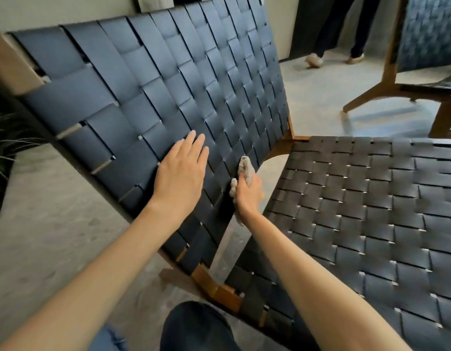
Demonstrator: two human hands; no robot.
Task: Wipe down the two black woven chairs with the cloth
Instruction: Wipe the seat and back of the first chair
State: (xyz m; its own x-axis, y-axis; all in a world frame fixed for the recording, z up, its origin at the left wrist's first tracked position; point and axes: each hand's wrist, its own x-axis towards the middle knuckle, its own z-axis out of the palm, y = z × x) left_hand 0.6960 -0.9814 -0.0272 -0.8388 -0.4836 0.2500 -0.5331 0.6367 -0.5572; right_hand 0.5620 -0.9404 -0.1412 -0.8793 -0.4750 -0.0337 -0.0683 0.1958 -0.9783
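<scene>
A black woven chair with a wooden frame fills the view: its backrest [153,79] slopes across the left and centre, its seat [366,211] spreads to the right. My left hand [180,177] lies flat on the lower backrest, fingers spread, holding nothing. My right hand [248,195] is shut on a beige fluffy cloth [246,168], pressing it against the backrest near the gap to the seat. A second black woven chair [427,34] with wooden legs stands at the top right, partly cut off by the frame edge.
Another person's legs and light shoes [314,59] are on the grey floor behind the chairs. A green plant [1,148] sits at the left edge. My knee in dark jeans [196,328] is at the bottom.
</scene>
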